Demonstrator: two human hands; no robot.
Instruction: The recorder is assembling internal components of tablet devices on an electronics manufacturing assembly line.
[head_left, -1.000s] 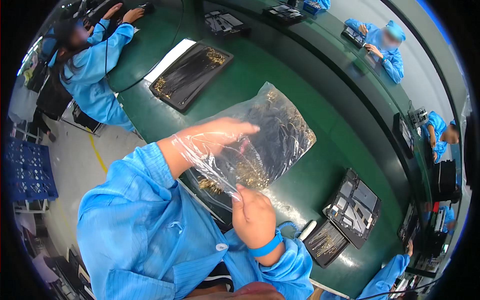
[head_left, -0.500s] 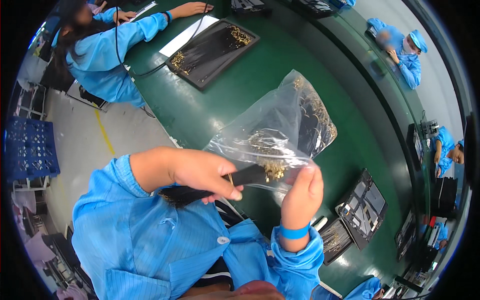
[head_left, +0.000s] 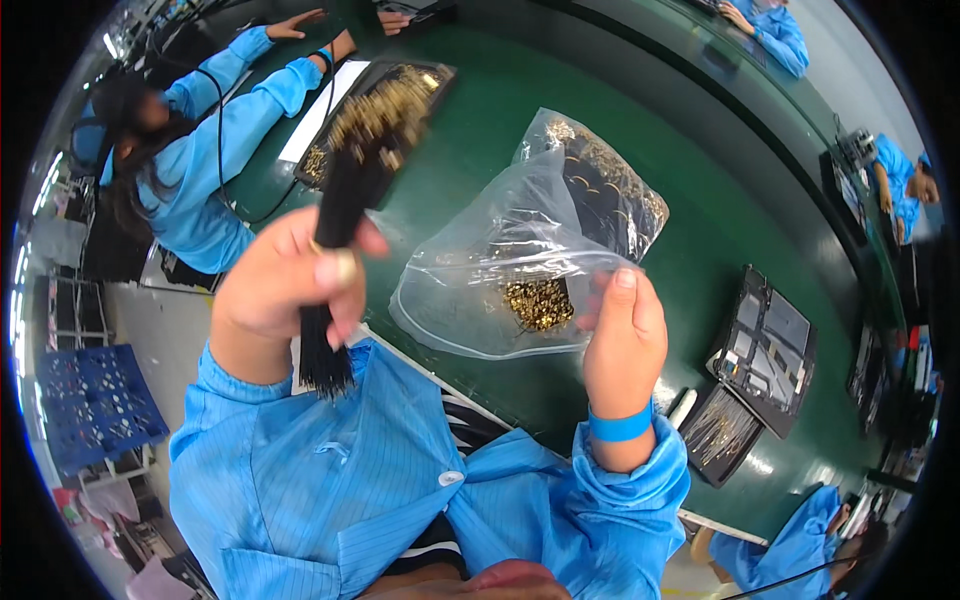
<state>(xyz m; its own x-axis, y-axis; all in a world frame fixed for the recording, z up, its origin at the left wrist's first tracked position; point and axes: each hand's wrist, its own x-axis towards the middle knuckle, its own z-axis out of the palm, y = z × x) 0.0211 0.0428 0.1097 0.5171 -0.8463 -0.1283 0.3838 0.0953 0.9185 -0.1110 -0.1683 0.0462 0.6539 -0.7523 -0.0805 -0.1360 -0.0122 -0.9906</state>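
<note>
My left hand [head_left: 290,280] is closed round a bundle of thin black wires [head_left: 345,205] with gold-coloured ends, held upright and tilted a little. The gold ends, smeared by motion, point up and away; loose black ends hang below my fingers. A band circles the bundle where I grip it. My right hand [head_left: 630,340] pinches the edge of a clear zip bag [head_left: 440,290], keeping its mouth raised. Inside lie more black wires with a cluster of gold ends [head_left: 540,304] facing the mouth. The bag rests on the green table [head_left: 480,400], apart from the bundle.
A dark tray [head_left: 435,95] of wires lies at the far left, partly behind the bundle. At the right stand a black tray of parts [head_left: 765,345] and a small box of thin pieces [head_left: 720,430]. A co-worker in blue [head_left: 200,150] sits at the left; others sit around.
My left hand has drawn the wire bundle away from the bag's mouth, up and to the left, turning it upright. The right hand still holds the bag's edge. The whole view has shifted.
</note>
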